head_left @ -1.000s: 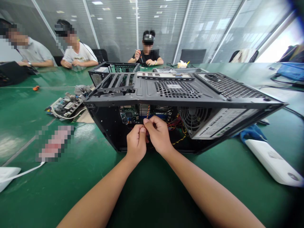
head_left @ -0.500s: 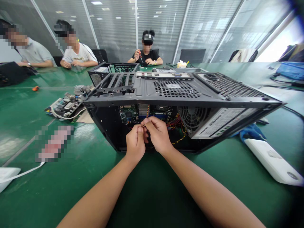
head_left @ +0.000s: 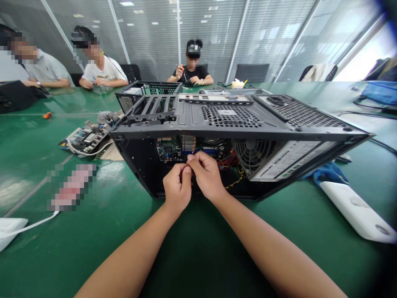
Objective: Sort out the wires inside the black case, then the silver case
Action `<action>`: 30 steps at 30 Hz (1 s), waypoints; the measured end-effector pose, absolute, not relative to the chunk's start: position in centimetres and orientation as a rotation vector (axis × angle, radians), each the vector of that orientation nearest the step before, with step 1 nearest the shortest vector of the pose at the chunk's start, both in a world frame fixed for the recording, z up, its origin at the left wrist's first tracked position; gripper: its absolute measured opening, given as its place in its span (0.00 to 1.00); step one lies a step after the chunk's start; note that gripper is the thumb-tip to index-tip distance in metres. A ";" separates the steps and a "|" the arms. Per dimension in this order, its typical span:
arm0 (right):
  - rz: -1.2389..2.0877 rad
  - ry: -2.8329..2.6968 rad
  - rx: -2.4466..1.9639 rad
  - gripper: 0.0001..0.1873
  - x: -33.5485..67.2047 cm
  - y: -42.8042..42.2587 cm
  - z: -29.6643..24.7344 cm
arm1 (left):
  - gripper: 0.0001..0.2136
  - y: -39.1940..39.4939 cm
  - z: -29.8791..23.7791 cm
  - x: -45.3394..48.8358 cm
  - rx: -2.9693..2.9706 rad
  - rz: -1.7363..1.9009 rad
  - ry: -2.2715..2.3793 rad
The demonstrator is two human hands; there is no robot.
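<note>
A black computer case (head_left: 198, 129) lies in front of me with its open side facing me. My left hand (head_left: 177, 184) and my right hand (head_left: 207, 176) meet at the opening, fingertips almost touching. Both are closed in a pinch on a thin twisted cable (head_left: 194, 144), which runs down from above into my fingers; its lower end is hidden by them. Behind my hands are a green motherboard (head_left: 167, 150) and a silver heatsink (head_left: 187, 143). A power supply with a fan (head_left: 252, 155) sits right of them, beside red and yellow wires (head_left: 228, 160).
Loose circuit boards (head_left: 88, 138) lie left of the case on the green table (head_left: 108, 244). A white power bank-like block (head_left: 356, 211) and a blue cloth (head_left: 330, 173) are to the right. Another case frame (head_left: 149, 89) stands behind. Three people sit across, one holding a screwdriver (head_left: 183, 73).
My left thumb has straightened and moved slightly right, towards my right fingertips. Both hands stay at the same spot in the case opening; the case has not moved.
</note>
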State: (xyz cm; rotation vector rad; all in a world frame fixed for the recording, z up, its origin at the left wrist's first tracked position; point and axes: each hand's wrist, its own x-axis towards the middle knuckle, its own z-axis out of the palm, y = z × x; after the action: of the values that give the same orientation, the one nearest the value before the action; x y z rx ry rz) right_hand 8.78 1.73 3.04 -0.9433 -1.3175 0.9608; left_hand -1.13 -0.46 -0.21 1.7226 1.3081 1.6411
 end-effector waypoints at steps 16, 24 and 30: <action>0.862 -1.342 -0.990 0.20 8.8 1.8 3.1 | 0.07 -0.2 -0.1 -1.3 1.777 1.753 1.424; 0.892 -1.322 -0.964 0.19 8.7 1.6 3.2 | 0.08 -0.2 0.0 -1.4 1.771 1.672 1.406; 0.893 -1.301 -0.962 0.17 8.6 1.7 3.1 | 0.07 -0.2 -0.1 -1.3 1.711 1.684 1.362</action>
State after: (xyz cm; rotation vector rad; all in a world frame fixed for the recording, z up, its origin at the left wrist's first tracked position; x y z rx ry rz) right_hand 8.61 1.68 3.10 -0.9618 -1.3014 0.8929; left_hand -1.27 -0.24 -0.08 1.7106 1.3621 1.6841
